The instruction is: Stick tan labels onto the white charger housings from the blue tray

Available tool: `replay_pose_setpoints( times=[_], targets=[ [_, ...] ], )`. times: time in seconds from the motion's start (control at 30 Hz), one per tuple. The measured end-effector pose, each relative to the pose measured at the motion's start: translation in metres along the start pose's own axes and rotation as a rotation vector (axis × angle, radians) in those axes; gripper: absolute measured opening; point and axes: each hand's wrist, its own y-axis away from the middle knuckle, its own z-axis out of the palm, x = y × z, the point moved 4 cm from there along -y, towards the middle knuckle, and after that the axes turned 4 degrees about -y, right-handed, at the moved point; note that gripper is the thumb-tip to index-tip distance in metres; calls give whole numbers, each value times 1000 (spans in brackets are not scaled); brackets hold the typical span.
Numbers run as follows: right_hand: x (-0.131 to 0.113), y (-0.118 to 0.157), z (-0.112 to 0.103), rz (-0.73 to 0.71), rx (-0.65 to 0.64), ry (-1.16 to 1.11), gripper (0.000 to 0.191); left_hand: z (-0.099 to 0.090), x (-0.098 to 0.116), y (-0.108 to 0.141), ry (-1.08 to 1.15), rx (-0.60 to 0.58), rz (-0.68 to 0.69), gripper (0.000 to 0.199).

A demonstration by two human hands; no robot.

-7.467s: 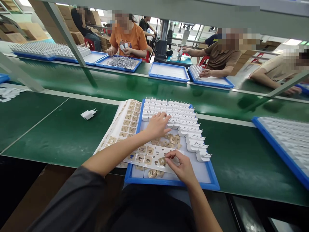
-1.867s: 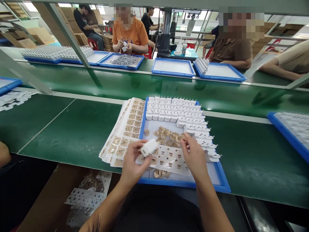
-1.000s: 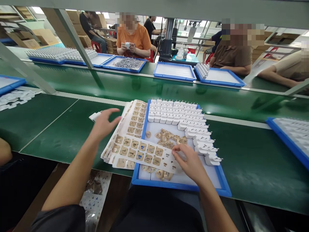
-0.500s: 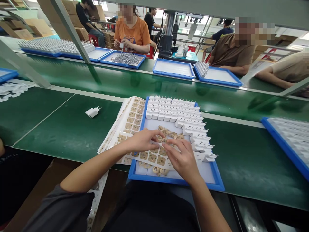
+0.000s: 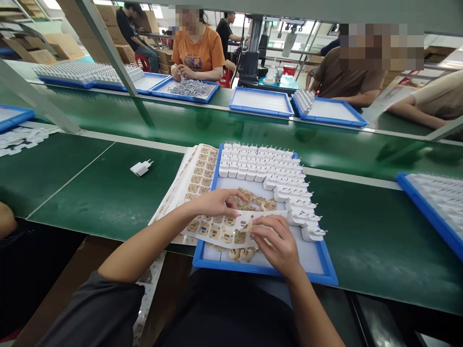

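Observation:
A sheet of tan stickers (image 5: 227,234) lies across the blue-rimmed tray (image 5: 265,271). My left hand (image 5: 220,202) rests at the sheet's upper edge, thumb and fingers apart, with nothing visible between them. My right hand (image 5: 277,238) pinches a small tan sticker (image 5: 247,227) at the sheet's right part, one side of it lifted. Loose tan pieces (image 5: 256,201) lie in the tray behind the sheet, and more show in front of it. Rows of white plug adapters (image 5: 258,164) stand along the tray's back and right side.
Stacked sticker sheets (image 5: 195,179) lie left of the tray. A single white adapter (image 5: 141,167) is on the green table (image 5: 90,193). Another tray of white parts (image 5: 437,207) stands at the right. Across the belt, people sit behind blue trays (image 5: 261,102).
My right hand has closed on a sticker and lifted its edge. My left hand has shifted slightly left and its fingers have moved off the sticker.

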Motion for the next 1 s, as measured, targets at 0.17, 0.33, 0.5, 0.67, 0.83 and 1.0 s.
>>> replay_pose_setpoints(
  times=[0.17,0.33,0.5,0.67,0.83,1.0],
  targets=[
    [13,17,-10,179,60,-136,12,-7,5,-31,-467,229,102,36],
    [19,25,-3,185,80,-84,12,-2,40,-89,-667,539,197,51],
    [18,27,-4,198,97,-56,12,20,57,-129,-682,600,253,40],
    [20,30,-8,247,129,-90,11,23,54,-113,-544,581,293,24],
    [23,35,-6,350,143,-290,10,22,44,-43,1,487,300,35],
    [4,29,4,397,40,-600,8,57,23,13,915,320,220,52]
  ],
)
